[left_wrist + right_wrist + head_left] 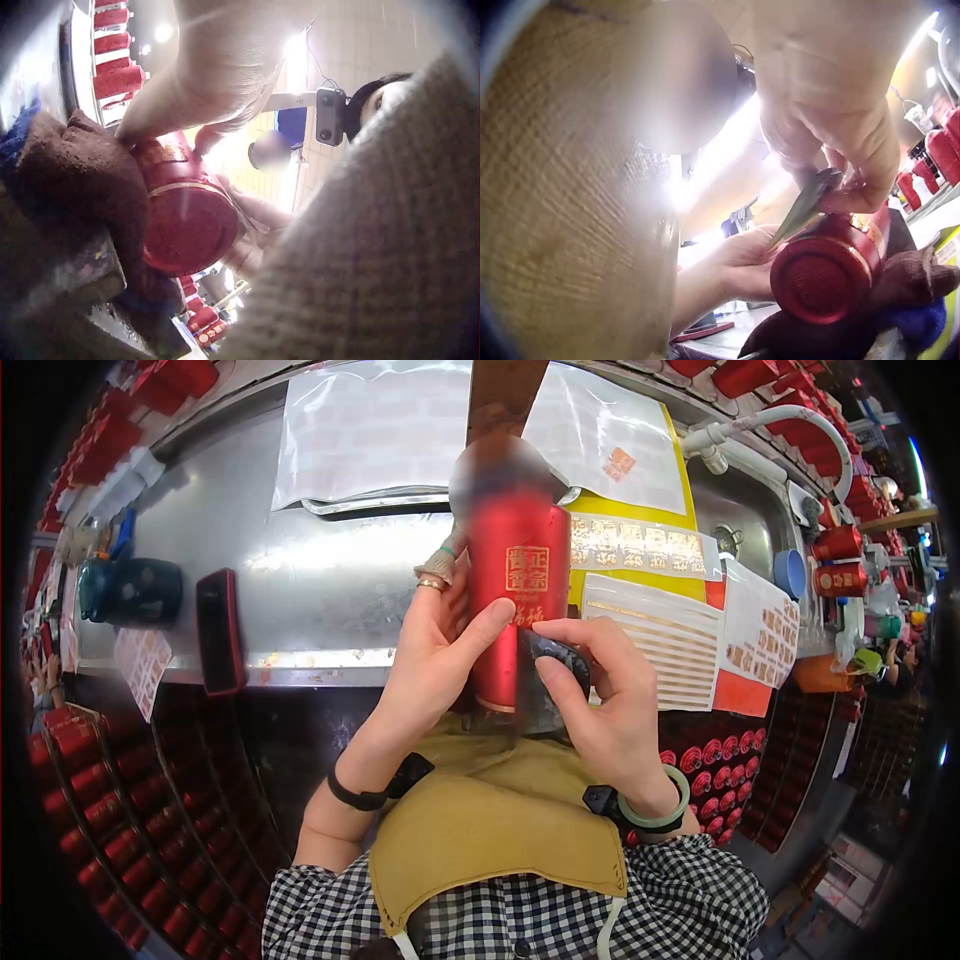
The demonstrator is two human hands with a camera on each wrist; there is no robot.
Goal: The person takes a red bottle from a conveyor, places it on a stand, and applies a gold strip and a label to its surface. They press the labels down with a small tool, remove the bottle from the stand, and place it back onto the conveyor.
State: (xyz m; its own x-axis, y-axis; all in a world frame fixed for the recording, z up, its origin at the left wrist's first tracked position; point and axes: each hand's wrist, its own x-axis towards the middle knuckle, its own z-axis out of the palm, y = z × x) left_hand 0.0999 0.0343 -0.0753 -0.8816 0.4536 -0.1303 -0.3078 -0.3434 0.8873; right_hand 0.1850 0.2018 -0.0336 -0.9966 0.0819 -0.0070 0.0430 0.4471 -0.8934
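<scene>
A red cylindrical canister (522, 525) with gold lettering stands out in the middle of the head view, its round base facing both wrist cameras. My left hand (432, 650) grips its left side, thumb lying across the front and other fingers partly hidden behind; one finger wears a beige wrap. Between the thumb and fingers of my right hand (618, 685) is a dark, flat, scraper-like tool (562, 658), held against the canister's lower right side. Seen from the right wrist, its thin greenish blade (804, 210) slants down beside the base. Brown cloth (82, 169) lies under the canister.
Sheets of gold stickers (650, 635) lie on a yellow mat to the right, near a sink with a faucet (770, 420). A phone (219, 630) and a teal container (135, 592) sit on the left of the metal counter (300, 590). Red canisters fill racks around.
</scene>
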